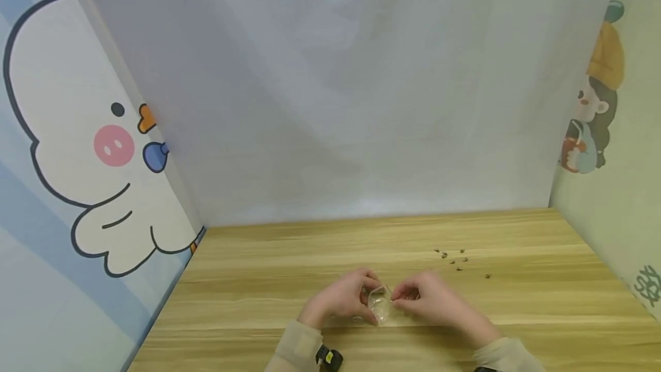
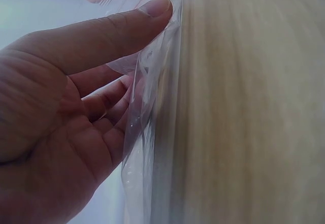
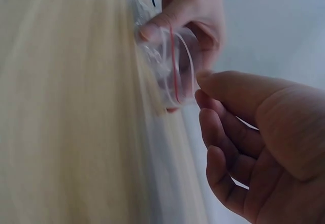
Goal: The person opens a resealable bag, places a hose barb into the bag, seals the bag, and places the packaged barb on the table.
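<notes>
A clear plastic zip bag [image 1: 379, 306] with a red line along its mouth [image 3: 175, 66] stands tilted between the two hands, low over the wooden table. My left hand [image 1: 347, 298] grips it from the left, its thumb on the near side and the curled fingers [image 2: 109, 102] behind the film. The mouth gapes toward my right hand [image 1: 426, 298]. Thumb and forefinger of that hand pinch the lip of the bag, while its other fingers curl loosely below in the right wrist view.
Several tiny dark metallic pieces [image 1: 452, 262] lie scattered on the wooden table [image 1: 248, 280], beyond the right hand. A grey-white backdrop [image 1: 361, 102] rises along the table's far edge. Printed cartoon panels flank it, a white bird [image 1: 67, 119] on the left.
</notes>
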Available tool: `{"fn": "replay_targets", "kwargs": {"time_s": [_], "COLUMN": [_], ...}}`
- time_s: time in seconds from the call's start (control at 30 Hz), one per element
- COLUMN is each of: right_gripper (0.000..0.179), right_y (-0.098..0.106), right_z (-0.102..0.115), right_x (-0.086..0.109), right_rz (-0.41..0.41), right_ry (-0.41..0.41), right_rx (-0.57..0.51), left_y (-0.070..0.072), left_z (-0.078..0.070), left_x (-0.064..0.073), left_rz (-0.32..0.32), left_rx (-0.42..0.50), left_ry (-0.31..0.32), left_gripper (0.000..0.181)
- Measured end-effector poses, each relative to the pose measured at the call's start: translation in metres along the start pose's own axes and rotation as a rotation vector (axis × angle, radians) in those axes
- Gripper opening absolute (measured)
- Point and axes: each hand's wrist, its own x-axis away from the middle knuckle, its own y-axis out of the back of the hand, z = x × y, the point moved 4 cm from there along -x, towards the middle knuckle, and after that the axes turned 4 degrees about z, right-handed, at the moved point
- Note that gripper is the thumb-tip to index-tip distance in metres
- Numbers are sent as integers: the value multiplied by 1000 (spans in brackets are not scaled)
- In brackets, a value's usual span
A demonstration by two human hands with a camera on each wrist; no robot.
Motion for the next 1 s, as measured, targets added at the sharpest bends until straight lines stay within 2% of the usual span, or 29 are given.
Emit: {"fn": "replay_targets", "kwargs": {"time_s": [0.27, 0.47, 1.0], "right_gripper": [5, 5, 8], "right_y": [-14, -18, -17], "right_z": [2, 4, 6], "right_x": [-3, -4, -4], "right_rz": [-59, -95, -94], "right_ry": [-34, -15, 24], "right_rx": [49, 45, 36], "left_y": [-1, 0, 0], "left_z": [0, -1, -3], "left_x": [2, 3, 0], "left_rz": [7, 6, 6], "left_rx": [-43, -33, -40], "left_ry": [-14, -5, -20], "left_gripper": [53, 48, 47]}}
